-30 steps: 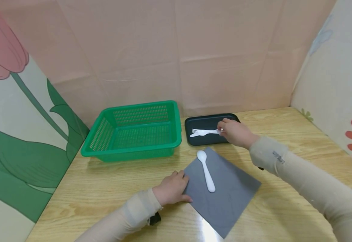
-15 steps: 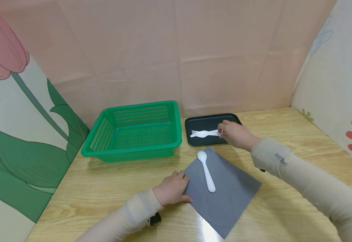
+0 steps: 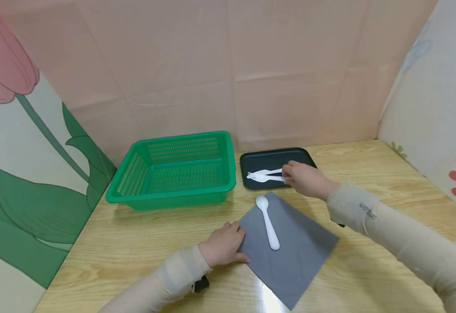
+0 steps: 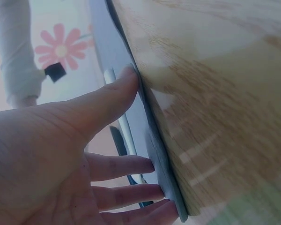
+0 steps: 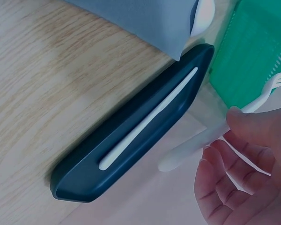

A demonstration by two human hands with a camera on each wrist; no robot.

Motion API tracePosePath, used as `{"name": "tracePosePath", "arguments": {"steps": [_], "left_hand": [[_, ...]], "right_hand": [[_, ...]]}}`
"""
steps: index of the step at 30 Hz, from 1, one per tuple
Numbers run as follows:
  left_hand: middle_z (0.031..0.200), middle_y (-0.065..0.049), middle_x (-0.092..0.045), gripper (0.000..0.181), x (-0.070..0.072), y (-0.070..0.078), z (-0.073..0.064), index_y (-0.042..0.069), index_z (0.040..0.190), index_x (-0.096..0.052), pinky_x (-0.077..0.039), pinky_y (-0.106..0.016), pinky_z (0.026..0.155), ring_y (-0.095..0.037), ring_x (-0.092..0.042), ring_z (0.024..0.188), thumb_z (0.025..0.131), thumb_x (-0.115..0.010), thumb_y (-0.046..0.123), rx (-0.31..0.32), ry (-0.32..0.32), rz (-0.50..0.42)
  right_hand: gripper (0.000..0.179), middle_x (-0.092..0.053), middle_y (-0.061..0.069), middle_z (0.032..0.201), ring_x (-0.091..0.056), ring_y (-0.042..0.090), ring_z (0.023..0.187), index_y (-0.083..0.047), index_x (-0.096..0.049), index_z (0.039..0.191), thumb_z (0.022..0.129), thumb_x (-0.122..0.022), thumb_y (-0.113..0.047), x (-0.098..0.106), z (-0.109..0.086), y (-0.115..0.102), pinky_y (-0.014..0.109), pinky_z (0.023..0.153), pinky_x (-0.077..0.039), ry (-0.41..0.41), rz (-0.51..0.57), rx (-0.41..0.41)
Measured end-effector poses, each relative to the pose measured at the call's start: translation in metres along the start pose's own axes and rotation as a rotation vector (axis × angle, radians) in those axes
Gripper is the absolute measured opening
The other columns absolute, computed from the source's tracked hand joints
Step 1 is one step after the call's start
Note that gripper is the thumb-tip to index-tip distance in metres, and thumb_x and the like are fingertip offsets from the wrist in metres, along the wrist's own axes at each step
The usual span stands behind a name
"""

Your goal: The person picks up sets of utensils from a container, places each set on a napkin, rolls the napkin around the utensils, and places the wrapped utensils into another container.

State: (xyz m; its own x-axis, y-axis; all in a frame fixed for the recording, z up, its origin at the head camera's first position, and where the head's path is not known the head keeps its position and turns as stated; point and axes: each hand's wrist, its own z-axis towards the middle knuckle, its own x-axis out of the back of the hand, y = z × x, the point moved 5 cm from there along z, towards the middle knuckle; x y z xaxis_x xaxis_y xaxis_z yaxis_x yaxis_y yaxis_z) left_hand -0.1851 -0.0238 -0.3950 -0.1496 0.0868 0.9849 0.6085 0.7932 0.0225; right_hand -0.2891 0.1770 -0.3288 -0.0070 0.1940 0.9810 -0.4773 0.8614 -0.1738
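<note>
My right hand (image 3: 306, 177) pinches the handle of a white fork (image 5: 257, 104) between thumb and fingers. In the right wrist view, the fork is lifted clear of the black tray (image 5: 79, 183). A slim white utensil (image 5: 150, 117), knife-like in shape, lies lengthwise in that tray. My left hand (image 3: 222, 244) rests at the left edge of a grey cloth (image 3: 302, 243), which lies turned cornerwise on the table. The left wrist view shows its thumb and fingers extended along the cloth's edge. On the cloth lies a white spoon (image 3: 268, 224), its bowl near the far corner.
A green plastic basket (image 3: 177, 198) with slotted sides stands left of the tray. The wooden table (image 3: 134, 248) meets a pink-covered wall (image 3: 181, 87) behind both containers. Patterned panels flank it on either side.
My right hand has moved slightly toward me with the fork, which now shows apart from the slim utensil in the tray. The left hand, cloth and spoon have stayed put.
</note>
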Motion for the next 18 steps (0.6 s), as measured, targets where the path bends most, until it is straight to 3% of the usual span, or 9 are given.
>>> {"name": "tracePosePath", "arguments": {"steps": [18], "left_hand": [[0.107,-0.006,-0.058,0.062,0.0018,-0.0002,0.0,0.007,0.113,-0.06,-0.049,-0.024,0.068,-0.014,-0.053,0.088,0.075,-0.069,0.055,0.006,0.001,0.001]], "right_hand": [[0.004,-0.056,0.005,0.08,-0.051,0.013,0.066,-0.005,-0.059,0.086,0.088,-0.061,-0.008,-0.0085,-0.0051,-0.0007,0.03,0.062,-0.045,-0.033,0.018,0.012]]}}
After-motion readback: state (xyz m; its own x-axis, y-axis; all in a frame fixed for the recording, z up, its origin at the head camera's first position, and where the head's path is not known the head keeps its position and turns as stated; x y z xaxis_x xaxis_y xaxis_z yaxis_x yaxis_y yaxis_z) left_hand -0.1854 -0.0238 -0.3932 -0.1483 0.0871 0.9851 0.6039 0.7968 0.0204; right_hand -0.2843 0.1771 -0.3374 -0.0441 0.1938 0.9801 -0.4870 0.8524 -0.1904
